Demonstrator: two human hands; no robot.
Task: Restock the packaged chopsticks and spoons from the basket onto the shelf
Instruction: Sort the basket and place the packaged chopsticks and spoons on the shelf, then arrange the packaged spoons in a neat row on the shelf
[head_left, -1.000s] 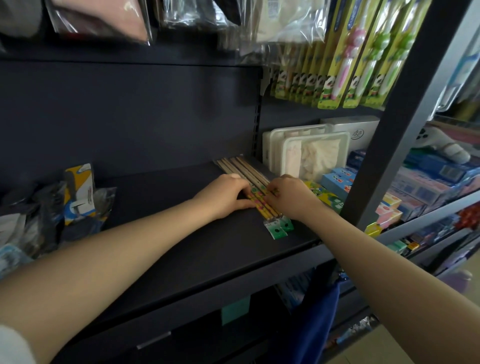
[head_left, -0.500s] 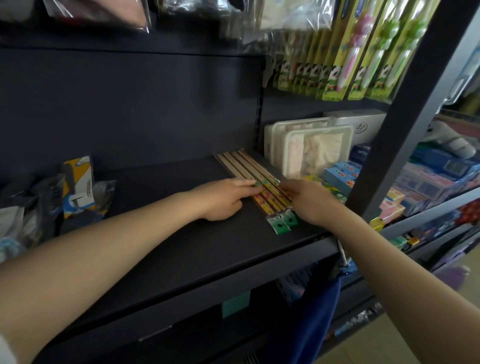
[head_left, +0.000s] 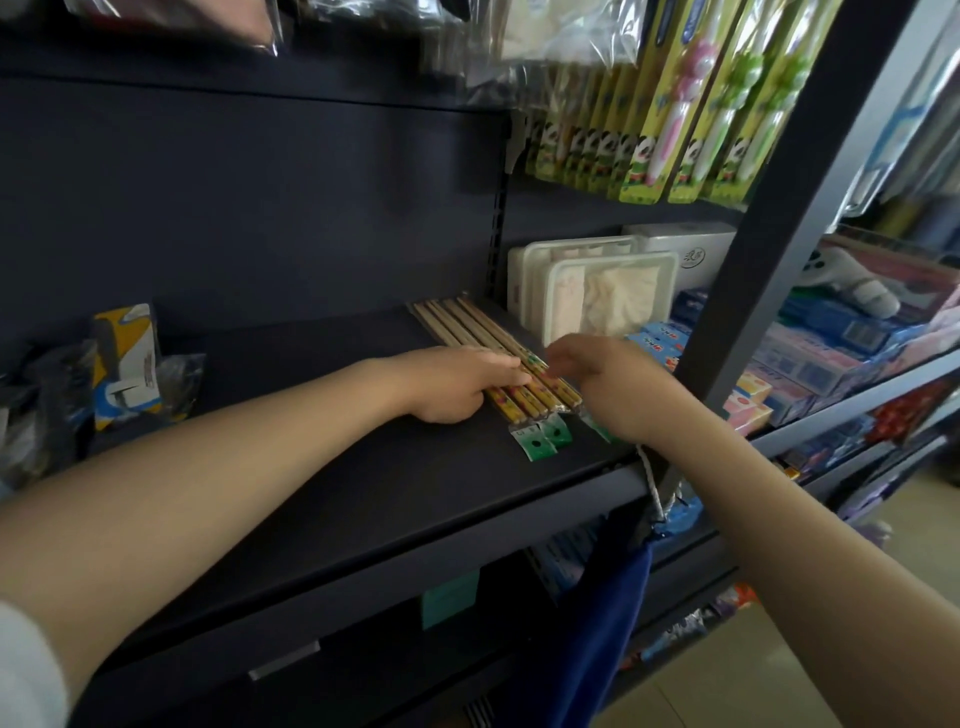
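Right hand (head_left: 608, 384) has lifted off the chopstick packs (head_left: 498, 358), fingers loose and empty; left hand (head_left: 457, 382) stays pressed flat on them, shelf (head_left: 363, 499) placement nearly done

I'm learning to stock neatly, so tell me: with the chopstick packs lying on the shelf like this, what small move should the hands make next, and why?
Probably nudge the chopstick packs square with the right hand while the left hand pins them flat. The packs lie fanned at a slant on the shelf, green tabs uneven near the front edge, and the right hand hovers open beside them.
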